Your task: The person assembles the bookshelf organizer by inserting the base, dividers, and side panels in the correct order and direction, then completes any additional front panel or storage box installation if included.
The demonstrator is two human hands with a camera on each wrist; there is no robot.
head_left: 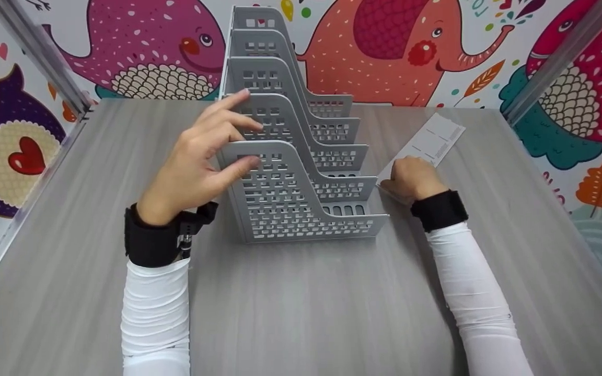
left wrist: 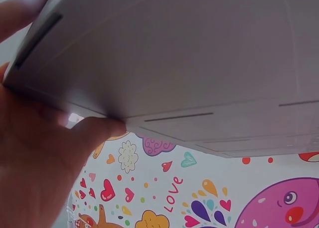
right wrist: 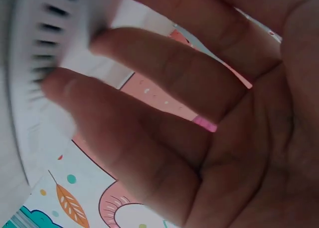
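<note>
A grey file rack [head_left: 306,209] with several upright slots and perforated dividers stands in the head view, a solid side to its left. My left hand [head_left: 191,162] holds its front divider at the upper left edge, thumb in front and fingers behind or over it. In the left wrist view the thumb [left wrist: 107,127] touches the edge of the grey side. Right of the rack, my right hand [head_left: 413,177] has its fingers bent over the near end of a flat grey panel [head_left: 431,138] with printed lines. In the right wrist view the fingertips [right wrist: 60,86] touch a pale slotted surface, blurred.
All of this is on a grey wood-grain table [head_left: 301,313]. A wall [head_left: 437,68] printed with cartoon elephants closes the back, and metal posts [head_left: 562,57] stand at the corners.
</note>
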